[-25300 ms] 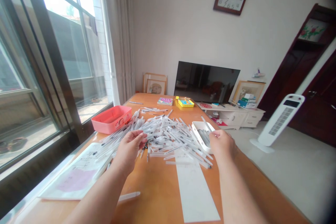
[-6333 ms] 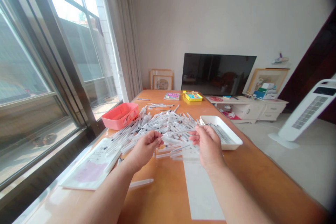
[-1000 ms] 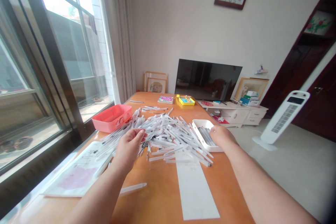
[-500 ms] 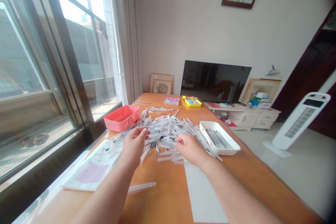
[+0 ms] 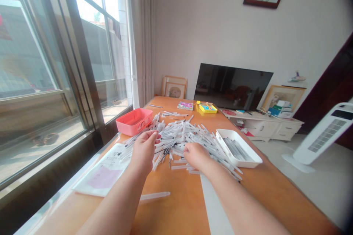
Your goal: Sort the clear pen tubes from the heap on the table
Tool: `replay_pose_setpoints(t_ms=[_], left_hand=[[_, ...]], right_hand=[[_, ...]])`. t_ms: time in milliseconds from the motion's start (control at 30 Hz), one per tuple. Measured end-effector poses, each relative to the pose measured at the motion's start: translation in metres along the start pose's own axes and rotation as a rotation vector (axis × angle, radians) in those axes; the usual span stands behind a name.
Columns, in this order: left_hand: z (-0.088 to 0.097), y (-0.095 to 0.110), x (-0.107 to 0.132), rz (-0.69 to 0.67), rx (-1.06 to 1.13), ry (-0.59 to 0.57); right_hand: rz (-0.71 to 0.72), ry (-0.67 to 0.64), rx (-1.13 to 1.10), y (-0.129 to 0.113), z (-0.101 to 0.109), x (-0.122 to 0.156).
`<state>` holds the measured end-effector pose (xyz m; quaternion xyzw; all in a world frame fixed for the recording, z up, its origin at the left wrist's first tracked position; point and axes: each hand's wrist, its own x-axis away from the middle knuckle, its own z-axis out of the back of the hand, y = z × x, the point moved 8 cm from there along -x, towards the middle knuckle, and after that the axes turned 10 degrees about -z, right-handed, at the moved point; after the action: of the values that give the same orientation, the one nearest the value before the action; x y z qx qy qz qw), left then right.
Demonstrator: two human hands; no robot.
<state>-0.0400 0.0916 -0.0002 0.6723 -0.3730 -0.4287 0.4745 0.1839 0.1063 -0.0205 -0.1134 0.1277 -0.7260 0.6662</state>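
A loose heap of pens and translucent pen barrels (image 5: 180,132) spreads over the wooden table in front of me. At its near left side is my left hand (image 5: 143,150), with thumb and fingers pinched together; anything between them is too small to make out. My right hand (image 5: 196,155) is curled closed at the near right edge of the heap, and its fingertips are partly hidden. To the right stands a white tray (image 5: 249,161) holding a bundle of slim grey sticks. A single translucent barrel (image 5: 156,195) lies apart, close to my left forearm.
A red plastic box (image 5: 129,129) sits at the left edge, behind a printed bag or sheet (image 5: 100,176). White paper (image 5: 213,205) lies under my right forearm. Farther back are a booklet (image 5: 185,106) and a yellow box (image 5: 207,108). A window borders the left side.
The whole view has shifted, so everything sits slightly farther right. Both hands keep nearly the same place by the heap, still closed.
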Motion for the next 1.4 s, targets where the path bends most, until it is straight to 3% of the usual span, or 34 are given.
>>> replay_pose_setpoints(t_ms=[600, 867, 1100, 1400], left_hand=[[-0.013, -0.003, 0.007, 0.038, -0.075, -0.104], [-0.015, 0.004, 0.011, 0.029, -0.096, -0.113], [-0.021, 0.003, 0.014, 0.052, -0.134, -0.162], [-0.032, -0.008, 0.017, 0.000, -0.264, -0.283]], right_hand=[[0.117, -0.165, 0.214, -0.027, -0.005, -0.012], [0.177, -0.141, 0.203, -0.023, -0.003, -0.005], [0.304, -0.075, 0.048, -0.014, 0.011, 0.005], [0.199, 0.096, 0.070, -0.003, 0.021, 0.002]])
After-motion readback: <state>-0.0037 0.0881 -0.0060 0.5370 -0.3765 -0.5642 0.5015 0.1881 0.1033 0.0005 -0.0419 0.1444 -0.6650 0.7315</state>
